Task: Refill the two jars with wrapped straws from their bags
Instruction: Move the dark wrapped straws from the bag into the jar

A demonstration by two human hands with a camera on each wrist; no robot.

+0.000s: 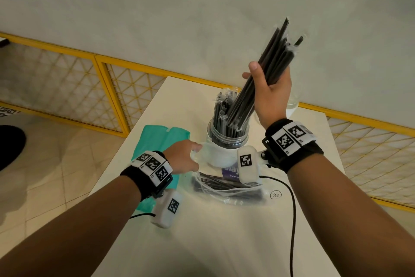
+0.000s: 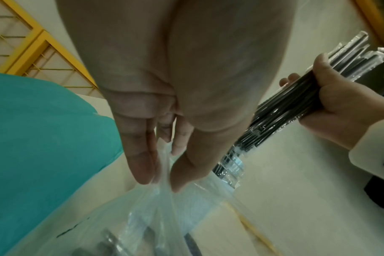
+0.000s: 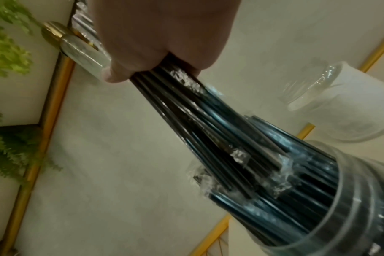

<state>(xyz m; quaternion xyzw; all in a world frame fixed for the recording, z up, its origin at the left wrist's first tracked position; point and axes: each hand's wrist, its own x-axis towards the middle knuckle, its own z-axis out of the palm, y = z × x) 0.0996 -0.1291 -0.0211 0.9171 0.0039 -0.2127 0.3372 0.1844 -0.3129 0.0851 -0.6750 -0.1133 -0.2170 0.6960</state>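
My right hand (image 1: 269, 83) grips a bundle of black wrapped straws (image 1: 265, 74) held tilted, with its lower ends inside a clear jar (image 1: 228, 137) that holds several black straws. The right wrist view shows the same bundle (image 3: 208, 121) entering that jar (image 3: 351, 199). My left hand (image 1: 184, 156) pinches the mouth of a clear plastic bag (image 1: 224, 187) lying on the table with black straws in it. In the left wrist view its fingertips (image 2: 143, 173) pinch the bag's film (image 2: 143, 216). A second clear jar (image 3: 340, 107), empty, stands further back, mostly hidden behind my right wrist in the head view.
A teal bag (image 1: 161, 140) lies flat at the white table's (image 1: 224, 243) left edge. A black cable (image 1: 292, 209) runs across the table on the right. Yellow lattice fencing (image 1: 112, 88) borders the table behind and to both sides. Green plants (image 3: 7, 52) hang nearby.
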